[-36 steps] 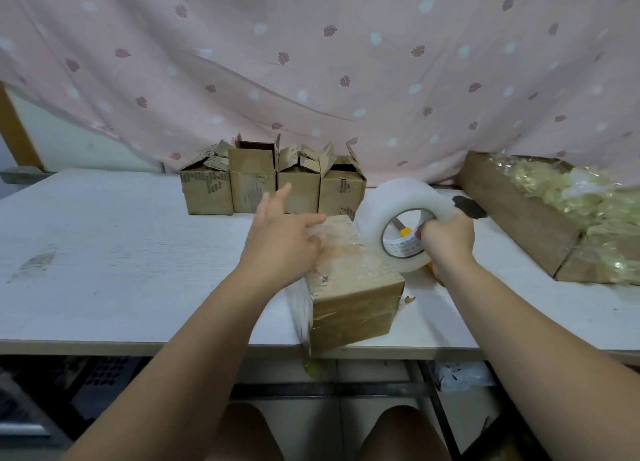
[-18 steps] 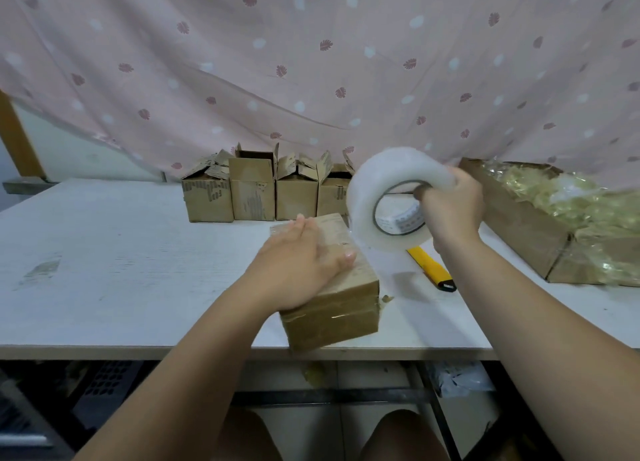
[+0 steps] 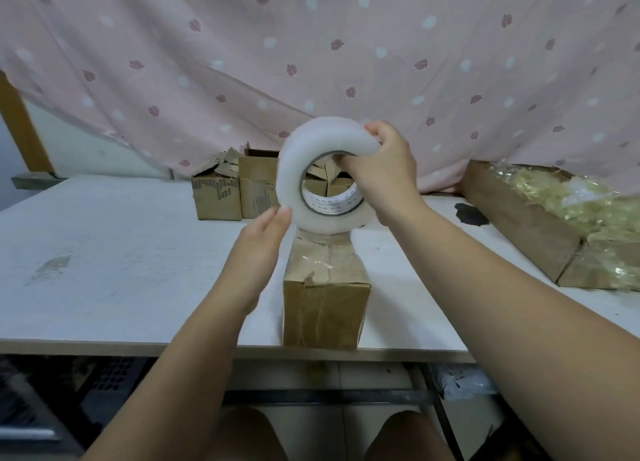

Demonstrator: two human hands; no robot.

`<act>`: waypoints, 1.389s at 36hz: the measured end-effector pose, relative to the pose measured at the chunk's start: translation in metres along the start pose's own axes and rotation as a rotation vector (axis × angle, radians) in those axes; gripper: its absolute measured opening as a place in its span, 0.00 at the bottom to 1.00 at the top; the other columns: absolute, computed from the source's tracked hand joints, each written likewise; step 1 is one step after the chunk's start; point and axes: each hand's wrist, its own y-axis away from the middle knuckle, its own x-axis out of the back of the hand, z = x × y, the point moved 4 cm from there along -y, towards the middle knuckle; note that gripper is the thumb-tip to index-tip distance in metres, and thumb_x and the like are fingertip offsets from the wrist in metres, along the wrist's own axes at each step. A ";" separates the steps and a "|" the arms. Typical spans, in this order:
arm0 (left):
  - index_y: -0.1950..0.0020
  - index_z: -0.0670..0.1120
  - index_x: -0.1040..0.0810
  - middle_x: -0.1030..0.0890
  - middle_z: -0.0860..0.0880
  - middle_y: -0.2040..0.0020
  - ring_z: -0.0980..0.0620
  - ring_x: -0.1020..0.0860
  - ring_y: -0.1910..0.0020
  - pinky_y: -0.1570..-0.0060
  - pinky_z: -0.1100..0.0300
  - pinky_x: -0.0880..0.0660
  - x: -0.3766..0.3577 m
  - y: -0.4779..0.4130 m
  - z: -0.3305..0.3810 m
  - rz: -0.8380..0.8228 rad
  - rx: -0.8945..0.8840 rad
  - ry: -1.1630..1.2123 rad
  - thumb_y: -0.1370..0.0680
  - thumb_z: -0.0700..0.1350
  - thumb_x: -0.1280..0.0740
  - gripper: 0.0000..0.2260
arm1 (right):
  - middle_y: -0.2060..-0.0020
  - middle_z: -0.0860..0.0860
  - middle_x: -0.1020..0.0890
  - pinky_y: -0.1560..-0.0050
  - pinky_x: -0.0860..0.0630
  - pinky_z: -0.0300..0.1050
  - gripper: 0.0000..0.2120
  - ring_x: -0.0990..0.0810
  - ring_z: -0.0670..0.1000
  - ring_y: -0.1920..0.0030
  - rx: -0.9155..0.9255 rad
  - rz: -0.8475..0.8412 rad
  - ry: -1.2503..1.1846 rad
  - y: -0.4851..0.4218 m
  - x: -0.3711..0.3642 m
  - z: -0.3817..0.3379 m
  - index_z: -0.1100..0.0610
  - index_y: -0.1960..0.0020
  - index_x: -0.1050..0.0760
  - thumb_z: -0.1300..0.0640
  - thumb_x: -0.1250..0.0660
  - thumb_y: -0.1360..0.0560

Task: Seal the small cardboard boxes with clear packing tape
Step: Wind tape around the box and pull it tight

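Two hands engaged. My right hand (image 3: 384,173) grips the wide white roll of clear packing tape (image 3: 294,169) through its core, above the small brown cardboard box (image 3: 325,304) at the bench (image 3: 121,270) edge. My left hand (image 3: 261,242), fingers straight, touches the roll's rim, probably seeking the tape end.

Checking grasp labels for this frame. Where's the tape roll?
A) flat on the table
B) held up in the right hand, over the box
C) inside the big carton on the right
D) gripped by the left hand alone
B: the right hand grips the tape roll with fingers through its core, holding it up above the box. The left hand is only at its rim, fingers straight.
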 end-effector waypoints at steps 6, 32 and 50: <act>0.37 0.49 0.27 0.19 0.51 0.43 0.53 0.21 0.43 0.48 0.62 0.23 -0.014 -0.026 0.000 -0.199 -0.006 0.331 0.30 0.43 0.28 0.23 | 0.53 0.45 0.19 0.54 0.26 0.42 0.15 0.21 0.47 0.52 -0.047 -0.008 -0.030 -0.002 0.004 0.008 0.48 0.49 0.26 0.56 0.26 0.32; 0.40 0.53 0.26 0.23 0.46 0.40 0.47 0.21 0.43 0.42 0.50 0.25 -0.020 -0.034 -0.017 -0.235 0.072 0.201 0.36 0.47 0.28 0.25 | 0.56 0.57 0.17 0.56 0.17 0.54 0.09 0.16 0.58 0.55 -0.372 -0.058 -0.193 0.000 0.013 0.061 0.55 0.57 0.23 0.64 0.29 0.36; 0.42 0.57 0.25 0.24 0.49 0.47 0.50 0.21 0.53 0.47 0.52 0.27 -0.018 -0.029 -0.015 -0.295 0.113 0.171 0.34 0.49 0.29 0.21 | 0.59 0.53 0.18 0.50 0.20 0.62 0.12 0.18 0.60 0.51 -0.554 0.193 -0.122 0.019 0.077 0.148 0.51 0.58 0.22 0.62 0.32 0.40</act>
